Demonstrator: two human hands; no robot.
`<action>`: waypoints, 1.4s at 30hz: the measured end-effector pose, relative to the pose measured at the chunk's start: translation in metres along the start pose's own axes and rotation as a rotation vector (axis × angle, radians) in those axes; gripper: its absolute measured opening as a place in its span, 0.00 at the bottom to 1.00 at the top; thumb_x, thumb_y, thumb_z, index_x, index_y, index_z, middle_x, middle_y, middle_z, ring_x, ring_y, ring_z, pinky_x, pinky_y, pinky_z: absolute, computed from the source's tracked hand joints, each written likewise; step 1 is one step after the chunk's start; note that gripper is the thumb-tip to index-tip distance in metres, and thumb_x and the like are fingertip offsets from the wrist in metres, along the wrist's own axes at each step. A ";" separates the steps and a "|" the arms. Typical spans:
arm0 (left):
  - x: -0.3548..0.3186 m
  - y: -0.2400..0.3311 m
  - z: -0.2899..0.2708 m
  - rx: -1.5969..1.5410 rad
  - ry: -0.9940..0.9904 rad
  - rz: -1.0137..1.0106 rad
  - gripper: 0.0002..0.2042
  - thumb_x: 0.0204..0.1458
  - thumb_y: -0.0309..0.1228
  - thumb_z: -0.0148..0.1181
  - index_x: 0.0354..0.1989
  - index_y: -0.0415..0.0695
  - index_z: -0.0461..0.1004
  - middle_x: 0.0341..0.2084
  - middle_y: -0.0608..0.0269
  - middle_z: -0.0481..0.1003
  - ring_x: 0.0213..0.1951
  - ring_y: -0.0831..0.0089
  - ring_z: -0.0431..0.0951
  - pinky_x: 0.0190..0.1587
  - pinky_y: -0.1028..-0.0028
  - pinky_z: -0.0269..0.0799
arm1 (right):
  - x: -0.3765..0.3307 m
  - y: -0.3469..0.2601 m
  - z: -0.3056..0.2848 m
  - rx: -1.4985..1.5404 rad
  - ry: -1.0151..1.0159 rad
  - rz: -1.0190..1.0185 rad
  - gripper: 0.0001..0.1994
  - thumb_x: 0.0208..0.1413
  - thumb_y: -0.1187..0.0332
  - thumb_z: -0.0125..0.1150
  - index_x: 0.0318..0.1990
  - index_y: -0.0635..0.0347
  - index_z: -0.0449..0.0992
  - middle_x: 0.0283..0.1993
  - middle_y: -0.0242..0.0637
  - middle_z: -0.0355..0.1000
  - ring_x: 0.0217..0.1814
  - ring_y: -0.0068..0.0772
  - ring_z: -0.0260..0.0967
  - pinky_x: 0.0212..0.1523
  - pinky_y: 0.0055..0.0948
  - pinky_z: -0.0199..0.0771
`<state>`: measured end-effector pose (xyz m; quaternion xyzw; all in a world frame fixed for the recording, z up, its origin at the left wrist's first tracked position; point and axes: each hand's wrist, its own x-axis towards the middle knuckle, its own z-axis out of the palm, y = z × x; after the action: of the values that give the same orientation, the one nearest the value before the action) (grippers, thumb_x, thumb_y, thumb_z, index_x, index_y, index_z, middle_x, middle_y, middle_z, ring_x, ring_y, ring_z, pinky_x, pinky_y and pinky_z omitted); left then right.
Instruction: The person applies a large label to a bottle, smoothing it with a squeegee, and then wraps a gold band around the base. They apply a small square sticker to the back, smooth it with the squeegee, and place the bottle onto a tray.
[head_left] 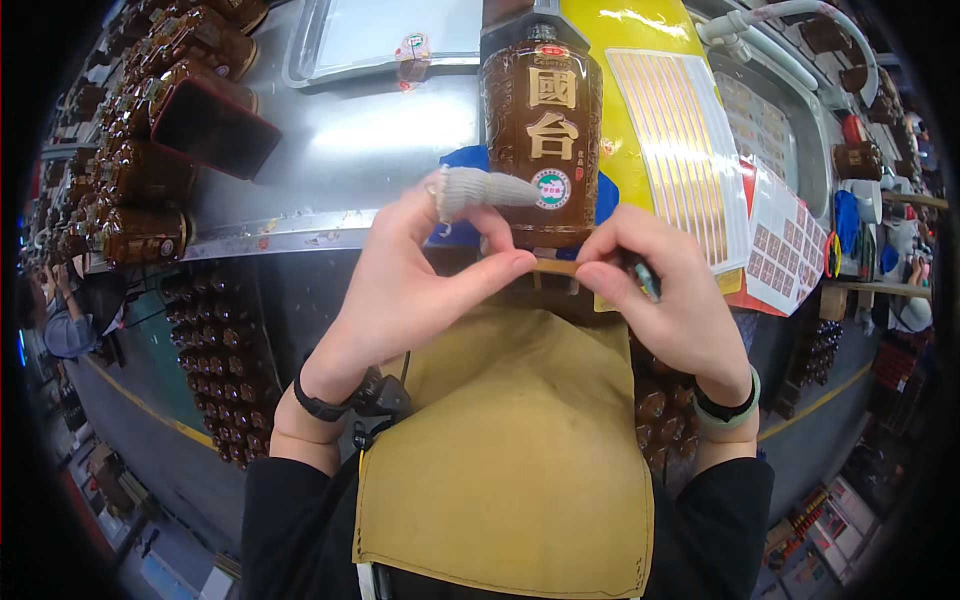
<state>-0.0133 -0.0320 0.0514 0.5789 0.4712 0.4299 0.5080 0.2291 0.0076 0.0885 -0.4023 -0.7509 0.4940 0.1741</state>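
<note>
A dark brown bottle (508, 125) with raised gold lettering and a round green-and-white sticker (550, 189) lies in front of me, one end toward my apron. Just off that near end, a thin gold strip (556, 267) stretches sideways between my hands. My left hand (395, 275) pinches its left end with thumb and fingers; a knitted white finger cover (487, 193) on one finger rests over the bottle. The strip's right end is pinched by my right hand (665, 275). A small dark greenish object (645, 278), too hidden to name, is tucked in that hand's fingers.
Right of the bottle lies a sheet of gold strips (672, 150) on a yellow surface (640, 30). Beyond it are a label sheet (783, 250) and a metal tray (810, 150). Brown bottles (145, 170) and a dark phone-like slab (215, 130) stand left. A white tray (300, 60) sits behind.
</note>
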 end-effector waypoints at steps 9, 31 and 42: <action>-0.004 -0.020 0.000 -0.085 0.111 -0.198 0.18 0.54 0.21 0.69 0.53 0.38 0.75 0.36 0.68 0.79 0.40 0.82 0.75 0.46 0.78 0.69 | -0.001 0.017 0.013 -0.079 0.260 0.111 0.07 0.60 0.73 0.66 0.35 0.68 0.75 0.31 0.39 0.72 0.33 0.32 0.69 0.38 0.30 0.69; -0.008 -0.032 0.004 -0.302 0.165 -0.320 0.20 0.55 0.27 0.71 0.55 0.41 0.73 0.34 0.70 0.79 0.29 0.87 0.71 0.33 0.83 0.66 | 0.003 0.023 0.021 -0.025 0.293 0.156 0.08 0.58 0.73 0.68 0.34 0.67 0.74 0.31 0.37 0.71 0.34 0.30 0.68 0.39 0.29 0.69; -0.008 -0.032 0.005 -0.311 0.174 -0.335 0.20 0.55 0.27 0.71 0.55 0.40 0.72 0.34 0.68 0.78 0.29 0.86 0.71 0.34 0.82 0.67 | 0.004 0.024 0.020 -0.011 0.279 0.144 0.08 0.59 0.74 0.67 0.33 0.68 0.73 0.31 0.37 0.70 0.33 0.30 0.67 0.38 0.29 0.69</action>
<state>-0.0135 -0.0398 0.0186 0.3683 0.5309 0.4551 0.6127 0.2240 0.0030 0.0574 -0.5207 -0.6913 0.4405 0.2386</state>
